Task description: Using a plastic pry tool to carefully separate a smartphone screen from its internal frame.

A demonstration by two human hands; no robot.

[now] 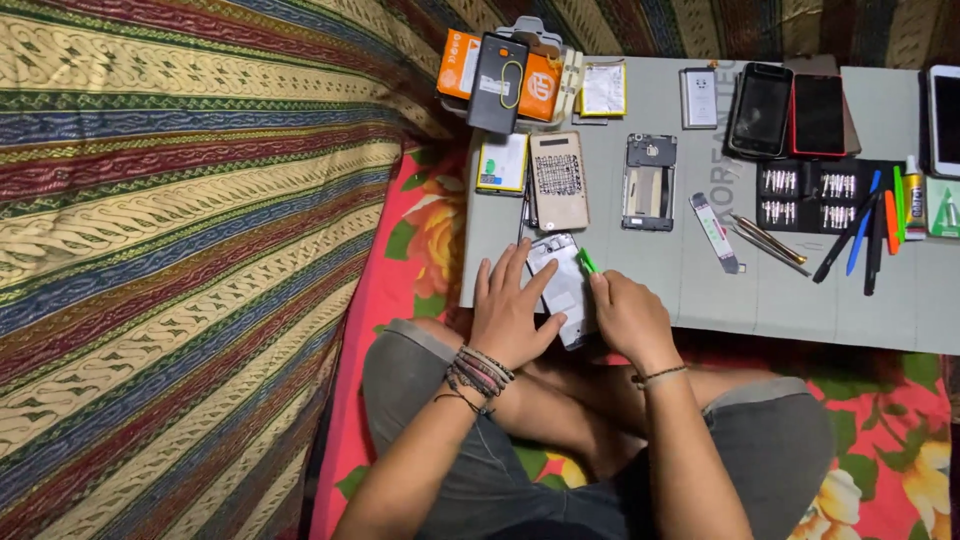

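Free room: bare strip of grey table (pixel 800 305) along its near edge, right of the hands, lower right of centre. Obstacles: tweezers (pixel 768 240), pens (pixel 860 225) and screwdriver bit case (pixel 810 195) above that strip; gold back cover (pixel 559 180) and phone frame (pixel 650 182) just above the hands; boxes (pixel 500 70) at upper centre.

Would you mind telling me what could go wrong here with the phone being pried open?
1. The green pry tool in the right hand works at the phone's edge; a slip might scratch or crack it.
2. The phone overhangs the mat edge, steadied only by the left hand; it might drop.
3. Pens and tweezers lie loose close by; an elbow might scatter them.
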